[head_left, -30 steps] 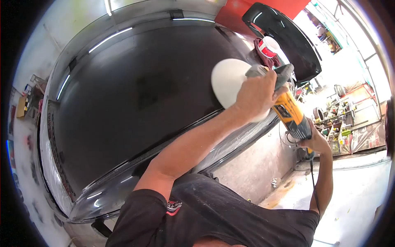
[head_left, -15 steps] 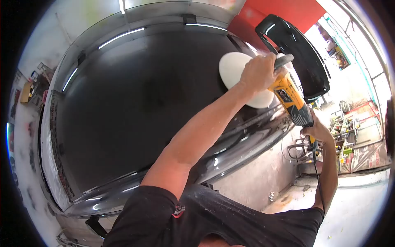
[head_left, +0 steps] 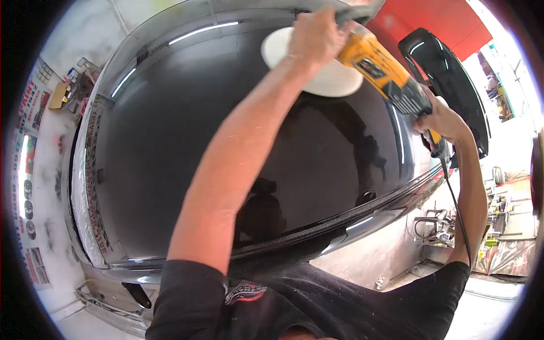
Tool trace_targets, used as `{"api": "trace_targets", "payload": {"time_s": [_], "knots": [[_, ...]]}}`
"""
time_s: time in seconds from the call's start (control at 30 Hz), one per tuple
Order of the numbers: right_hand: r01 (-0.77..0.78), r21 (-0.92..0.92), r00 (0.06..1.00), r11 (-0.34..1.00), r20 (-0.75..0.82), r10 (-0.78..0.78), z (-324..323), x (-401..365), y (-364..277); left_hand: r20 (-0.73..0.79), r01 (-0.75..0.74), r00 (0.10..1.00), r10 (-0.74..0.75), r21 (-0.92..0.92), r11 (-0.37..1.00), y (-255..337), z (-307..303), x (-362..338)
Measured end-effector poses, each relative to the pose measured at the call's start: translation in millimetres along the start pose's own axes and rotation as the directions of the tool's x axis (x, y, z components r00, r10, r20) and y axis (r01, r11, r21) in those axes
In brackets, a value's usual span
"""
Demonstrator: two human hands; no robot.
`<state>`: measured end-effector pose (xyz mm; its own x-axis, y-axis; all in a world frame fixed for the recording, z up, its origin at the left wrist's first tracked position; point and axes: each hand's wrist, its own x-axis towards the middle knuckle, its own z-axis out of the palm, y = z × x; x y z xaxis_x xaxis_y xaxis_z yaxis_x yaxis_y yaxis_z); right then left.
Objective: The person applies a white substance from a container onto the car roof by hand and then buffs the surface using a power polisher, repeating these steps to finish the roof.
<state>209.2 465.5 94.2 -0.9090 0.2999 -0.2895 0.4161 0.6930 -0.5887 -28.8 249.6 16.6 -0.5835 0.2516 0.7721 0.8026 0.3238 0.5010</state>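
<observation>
A yellow and black power polisher [head_left: 382, 68] lies slanted across the upper right of the view. Its broad white round pad [head_left: 335, 80] is on or just over a glossy black car panel [head_left: 187, 147]; contact cannot be made out. My left hand [head_left: 318, 37] is closed around the dark front handle [head_left: 356, 14], above the pad. At the back end, my right hand [head_left: 445, 118] grips the polisher's rear handle, its fingers partly hidden. A black cord [head_left: 453, 192] runs down from there beside my right forearm. The panel mirrors ceiling lights and my body.
Beyond my right hand stands a separate glossy black part [head_left: 453, 73] in front of a red panel [head_left: 433, 22]. Plastic and printed paper masking [head_left: 93, 187] line the car panel's left edge. Tools and clutter [head_left: 501, 209] lie at the right. A cardboard box [head_left: 58, 95] sits far left.
Both hands have carried the polisher up and to the left in view, farther over the black panel. The view itself has shifted too. Both grips stay closed.
</observation>
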Motion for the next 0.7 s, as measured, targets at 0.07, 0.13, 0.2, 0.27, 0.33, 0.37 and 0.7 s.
{"api": "trace_targets", "payload": {"time_s": [0.07, 0.13, 0.2, 0.27, 0.33, 0.37, 0.7], "knots": [[0.126, -0.057, 0.992, 0.99, 0.001, -0.126, 21.7, 15.4, -12.7, -0.047, 0.04, 0.998, -0.04, 0.012, 0.999, -12.4, -50.4, -7.0], [0.178, -0.022, 0.981, 0.984, 0.085, -0.176, 48.7, 11.8, -48.8, -0.087, -0.049, 0.995, 0.057, 0.093, 0.994, -33.1, -93.3, -16.5], [0.318, -0.043, 0.944, 0.947, 0.104, -0.313, 74.1, 10.1, -72.5, 0.027, 0.232, 0.972, -0.235, 0.091, 0.968, -39.7, -147.6, -34.0], [0.334, 0.005, 0.926, 0.943, 0.183, -0.329, 99.8, 3.2, -89.6, 0.013, 0.228, 0.973, -0.232, 0.139, 0.964, -25.8, -190.5, -43.3], [0.42, 0.042, 0.896, 0.907, 0.138, -0.421, 128.2, -1.6, -92.3, -0.009, 0.184, 0.982, -0.186, 0.199, 0.962, -45.8, -215.9, -47.9], [0.342, 0.048, 0.921, 0.939, 0.184, -0.344, 132.9, -9.6, -100.8, -0.028, 0.128, 0.992, -0.125, 0.257, 0.958, -58.9, -223.2, -49.4], [0.287, 0.282, 0.954, 0.916, 0.002, -0.299, 109.2, -31.7, 7.1, 0.21, 0.141, 0.957, -0.2, 0.266, 0.954, 27.2, -114.5, -11.0]]}}
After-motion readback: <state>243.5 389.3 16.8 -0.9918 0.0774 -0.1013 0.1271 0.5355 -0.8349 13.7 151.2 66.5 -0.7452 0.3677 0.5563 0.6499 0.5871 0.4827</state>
